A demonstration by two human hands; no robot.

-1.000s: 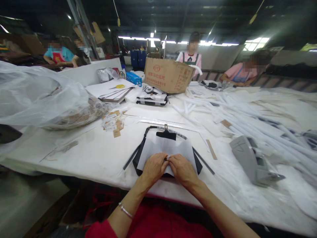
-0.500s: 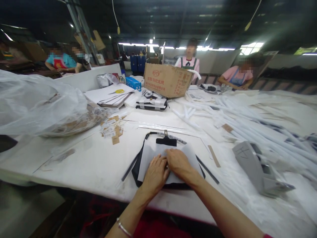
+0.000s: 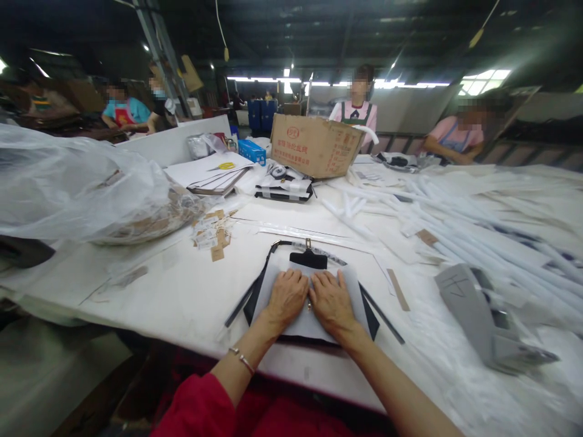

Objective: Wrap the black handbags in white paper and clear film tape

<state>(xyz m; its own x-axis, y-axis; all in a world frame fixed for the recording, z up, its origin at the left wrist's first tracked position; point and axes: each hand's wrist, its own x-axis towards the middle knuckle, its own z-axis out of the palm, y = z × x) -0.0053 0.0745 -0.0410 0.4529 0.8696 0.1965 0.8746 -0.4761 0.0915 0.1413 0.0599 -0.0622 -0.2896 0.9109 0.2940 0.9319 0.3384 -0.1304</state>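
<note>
A black handbag (image 3: pixel 372 320) lies flat on the white table in front of me, with a sheet of white tissue paper (image 3: pixel 268 309) spread over it. My left hand (image 3: pixel 288 295) rests on the paper, its fingers flat and pointing away from me. Beside it my right hand (image 3: pixel 331 301) presses on the same sheet, fingers stretched and thumb apart. Between the hands a small metal clasp (image 3: pixel 310 306) shows through the paper. Above the sheet stick out a black flap tab (image 3: pixel 308 260) and a partly wrapped strap. Dark strips run out from both sides of the bag.
A grey tape dispenser (image 3: pixel 478 321) stands to the right, near long white wrapped rolls (image 3: pixel 483 233). Brown and white tags (image 3: pixel 214 233) lie left, beside a big clear plastic bag (image 3: pixel 82 188). Farther back are yellow scissors (image 3: pixel 224 165), a cardboard box (image 3: pixel 314 145) and several co-workers.
My hands have moved apart from the middle, where they were close together over the clasp. Both now lie flatter, and the clasp has come into view. The camera has turned slightly left.
</note>
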